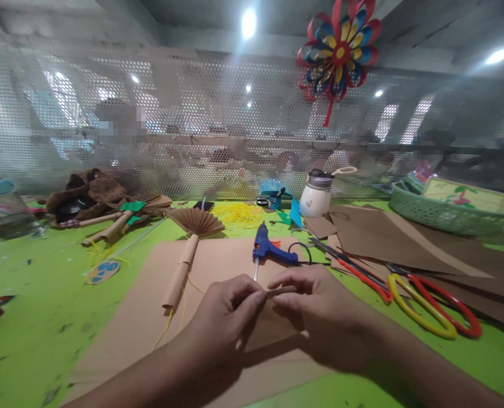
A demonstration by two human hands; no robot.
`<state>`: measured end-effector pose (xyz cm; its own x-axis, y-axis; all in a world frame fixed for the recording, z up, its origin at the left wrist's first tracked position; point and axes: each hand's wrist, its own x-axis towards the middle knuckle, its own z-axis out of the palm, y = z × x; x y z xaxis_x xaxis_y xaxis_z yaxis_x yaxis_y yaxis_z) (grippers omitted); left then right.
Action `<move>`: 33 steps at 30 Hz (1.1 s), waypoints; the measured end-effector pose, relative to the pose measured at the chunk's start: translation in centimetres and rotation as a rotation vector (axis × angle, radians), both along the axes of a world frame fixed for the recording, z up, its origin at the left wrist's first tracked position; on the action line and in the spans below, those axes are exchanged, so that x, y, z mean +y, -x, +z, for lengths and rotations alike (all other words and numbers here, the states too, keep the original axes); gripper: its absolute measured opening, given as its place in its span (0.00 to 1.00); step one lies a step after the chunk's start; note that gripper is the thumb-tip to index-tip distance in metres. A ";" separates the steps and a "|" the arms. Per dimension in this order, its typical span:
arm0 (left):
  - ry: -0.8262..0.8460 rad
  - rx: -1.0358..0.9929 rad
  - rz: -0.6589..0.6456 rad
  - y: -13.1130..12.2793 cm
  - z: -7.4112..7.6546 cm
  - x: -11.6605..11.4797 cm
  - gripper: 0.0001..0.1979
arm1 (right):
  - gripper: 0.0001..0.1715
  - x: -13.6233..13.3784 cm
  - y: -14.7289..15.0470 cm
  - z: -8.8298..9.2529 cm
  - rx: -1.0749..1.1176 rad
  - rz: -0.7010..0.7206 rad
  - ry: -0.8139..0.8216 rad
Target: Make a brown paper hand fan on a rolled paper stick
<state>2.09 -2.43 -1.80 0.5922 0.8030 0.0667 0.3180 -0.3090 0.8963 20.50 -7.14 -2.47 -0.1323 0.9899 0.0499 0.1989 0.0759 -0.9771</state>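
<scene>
Both hands pinch a thin brown paper roll (282,290) between them. The left hand (224,317) closes thumb and fingers on its left end, and the right hand (322,317) curls over its right end. The roll's long axis runs left to right, just above the brown paper sheet (141,317) on the green surface (43,317). A blue glue gun (271,249) lies just beyond the fingertips. Scissors (430,303) lie off to the right hand's side.
</scene>
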 end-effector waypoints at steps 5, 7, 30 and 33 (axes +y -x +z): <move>-0.030 0.034 -0.012 0.1 -0.1 -0.2 0.12 | 0.11 -0.5 0.3 0.3 -0.188 0.023 -0.123; -0.058 0.044 -0.018 0.1 -0.1 -0.2 0.12 | 0.13 -0.6 0.1 0.2 -0.172 0.036 -0.087; 0.408 -0.177 -0.157 0.2 -2.1 1.5 0.15 | 0.20 0.8 -2.7 0.6 -0.210 0.090 -0.037; 0.513 -0.230 -0.203 0.1 -2.4 1.3 0.15 | 0.24 0.9 -3.1 0.9 -0.166 0.193 -0.005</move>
<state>2.00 -1.10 -4.22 0.7535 0.6390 -0.1547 0.0776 0.1472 0.9861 23.61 -6.27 -1.62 -0.3253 0.9455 0.0166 0.3382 0.1327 -0.9317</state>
